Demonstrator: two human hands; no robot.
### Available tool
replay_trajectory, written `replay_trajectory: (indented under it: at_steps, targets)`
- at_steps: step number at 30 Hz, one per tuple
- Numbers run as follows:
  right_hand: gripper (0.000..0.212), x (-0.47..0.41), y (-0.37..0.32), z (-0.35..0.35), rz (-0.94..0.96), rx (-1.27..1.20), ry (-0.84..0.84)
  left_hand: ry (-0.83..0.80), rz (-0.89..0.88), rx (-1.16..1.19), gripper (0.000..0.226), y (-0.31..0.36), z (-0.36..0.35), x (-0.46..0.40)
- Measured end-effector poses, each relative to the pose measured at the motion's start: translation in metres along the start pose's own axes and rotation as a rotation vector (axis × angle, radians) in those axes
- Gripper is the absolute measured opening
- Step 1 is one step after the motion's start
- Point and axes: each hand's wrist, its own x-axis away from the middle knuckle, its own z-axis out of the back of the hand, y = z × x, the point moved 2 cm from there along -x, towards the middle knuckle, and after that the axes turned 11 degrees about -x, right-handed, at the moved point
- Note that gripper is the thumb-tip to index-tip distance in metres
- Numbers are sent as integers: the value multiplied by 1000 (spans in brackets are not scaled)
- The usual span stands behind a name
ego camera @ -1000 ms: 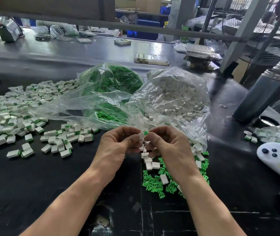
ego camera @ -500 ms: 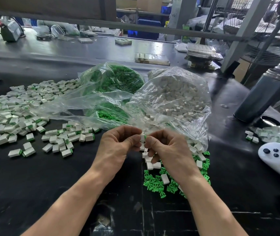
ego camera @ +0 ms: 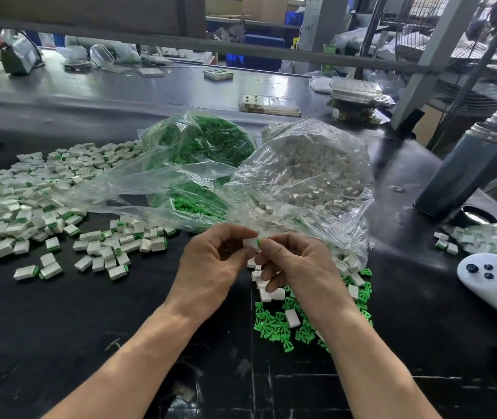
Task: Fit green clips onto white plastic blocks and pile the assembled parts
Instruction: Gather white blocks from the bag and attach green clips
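My left hand point(ego camera: 211, 261) pinches a small white block point(ego camera: 250, 243) at the centre of the view. A green clip point(ego camera: 258, 242) shows at the block's right end, and my right hand point(ego camera: 294, 264) pinches it there. Both hands meet just above the black table. Loose green clips point(ego camera: 274, 323) and a few white blocks point(ego camera: 292, 317) lie under my right wrist. A wide pile of assembled parts point(ego camera: 23, 204) spreads over the left of the table.
Behind the hands stand an open bag of green clips point(ego camera: 201, 143) and an open bag of white blocks point(ego camera: 310, 173). A grey flask point(ego camera: 464, 167) and a white handheld device point(ego camera: 492, 279) sit at the right. More parts point(ego camera: 446, 244) lie near them.
The green clip has gone further into the white block between my fingers. Both hands stay in the same spot, fingers pressed closer together.
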Motion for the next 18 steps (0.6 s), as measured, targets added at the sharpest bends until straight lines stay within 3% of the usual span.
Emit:
replay_trajectory:
  at_steps: [12, 18]
  targets:
    - [15, -1, 1, 4, -28, 14, -13, 21, -75, -170, 30, 1, 1, 2]
    - [17, -1, 1, 5, -40, 60, -41, 21, -153, -228, 38, 0, 4, 0]
